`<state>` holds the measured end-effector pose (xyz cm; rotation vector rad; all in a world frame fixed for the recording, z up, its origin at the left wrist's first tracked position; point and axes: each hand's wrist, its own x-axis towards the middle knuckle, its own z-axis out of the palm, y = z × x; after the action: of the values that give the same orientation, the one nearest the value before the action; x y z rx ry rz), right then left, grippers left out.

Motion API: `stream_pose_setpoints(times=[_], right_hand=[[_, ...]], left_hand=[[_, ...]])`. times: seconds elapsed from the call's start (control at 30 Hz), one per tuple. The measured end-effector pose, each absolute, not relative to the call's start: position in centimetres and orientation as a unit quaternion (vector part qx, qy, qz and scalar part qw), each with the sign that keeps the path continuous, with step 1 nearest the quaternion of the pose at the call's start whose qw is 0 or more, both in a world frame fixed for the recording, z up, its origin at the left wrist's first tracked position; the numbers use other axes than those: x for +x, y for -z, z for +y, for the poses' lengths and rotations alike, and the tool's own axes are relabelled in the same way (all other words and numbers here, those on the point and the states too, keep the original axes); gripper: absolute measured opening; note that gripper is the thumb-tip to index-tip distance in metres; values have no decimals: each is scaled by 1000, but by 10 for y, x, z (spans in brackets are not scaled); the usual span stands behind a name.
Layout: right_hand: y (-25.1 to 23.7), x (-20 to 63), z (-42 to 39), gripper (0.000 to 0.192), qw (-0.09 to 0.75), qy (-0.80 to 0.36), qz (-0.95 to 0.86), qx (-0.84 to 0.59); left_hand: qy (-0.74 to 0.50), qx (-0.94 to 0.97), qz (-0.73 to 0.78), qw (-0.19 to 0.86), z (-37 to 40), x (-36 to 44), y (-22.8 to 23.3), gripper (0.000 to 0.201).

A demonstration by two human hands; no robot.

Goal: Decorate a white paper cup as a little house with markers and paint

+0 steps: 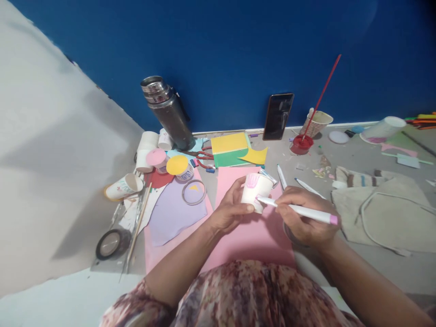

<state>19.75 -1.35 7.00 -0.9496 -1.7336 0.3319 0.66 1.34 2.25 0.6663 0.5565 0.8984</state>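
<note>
My left hand is wrapped round a white paper cup, which tilts over a pink sheet. Pink marks show near the cup's upper edge, and a smaller one lower down. Held in my right hand is a white marker with a pink end; its tip is at the cup's lower side, apparently touching it. Just beyond lie more white markers. A purple paper piece with a tape ring on it lies to the left.
At the back stand a steel flask and a phone against the blue wall. Several paper cups are at the left. Right of centre is a red pot with a stick; a cloth bag lies at the right.
</note>
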Motion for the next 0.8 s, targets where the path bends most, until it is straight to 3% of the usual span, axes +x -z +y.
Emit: stream_pose_setpoints(times=[0.8], right_hand=[[-59,205,-17,16,558,-146,-712,-401]], left_hand=[[-416,267,203,845,15,4,-26,86]])
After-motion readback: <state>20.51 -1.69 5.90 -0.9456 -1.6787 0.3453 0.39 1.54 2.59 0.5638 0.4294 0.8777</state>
